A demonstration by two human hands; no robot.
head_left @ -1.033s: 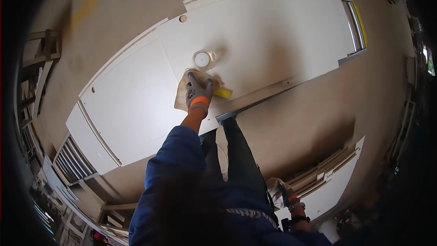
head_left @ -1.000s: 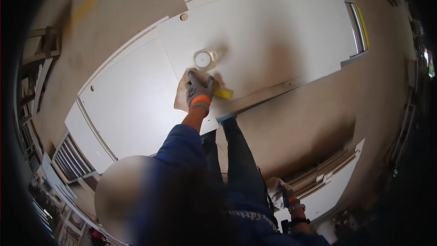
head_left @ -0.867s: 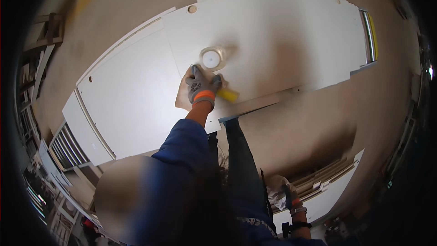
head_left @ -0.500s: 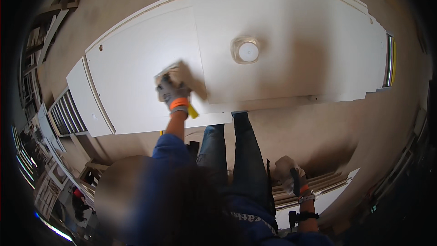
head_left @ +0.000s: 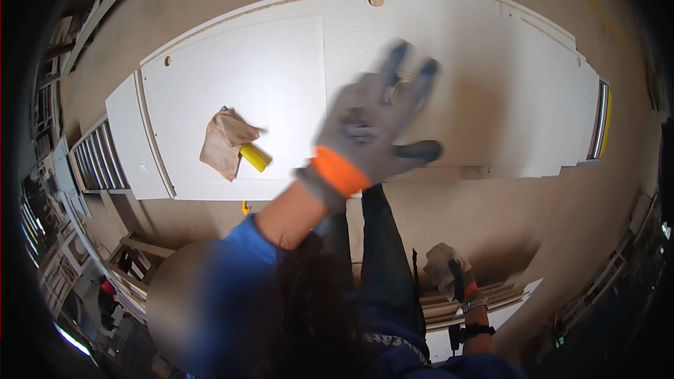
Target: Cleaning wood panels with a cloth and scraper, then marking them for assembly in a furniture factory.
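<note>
My left hand (head_left: 379, 116), in a grey glove with an orange cuff, hovers over the white panels (head_left: 267, 63) with its fingers spread and nothing in them. A round container (head_left: 403, 88) lies mostly hidden behind those fingers. To the left, a crumpled beige cloth (head_left: 226, 142) rests on the panel, with a yellow handle (head_left: 254, 157) sticking out from under it; the rest of that tool is covered. Down at my right side, my right hand (head_left: 460, 284), also gloved, is closed on a crumpled pale cloth (head_left: 440, 263).
Metal rollers (head_left: 102, 158) of a conveyor show at the panels' left end, and more rollers (head_left: 602, 119) at the right end. Stacked boards (head_left: 477, 302) lie low beside my right hand. Wooden frames (head_left: 91, 7) stand at the far left.
My left hand has let go of the beige cloth and the yellow-handled tool, leaving them on the panel. It has moved right, over the round container, fingers spreading. My right hand stays put.
</note>
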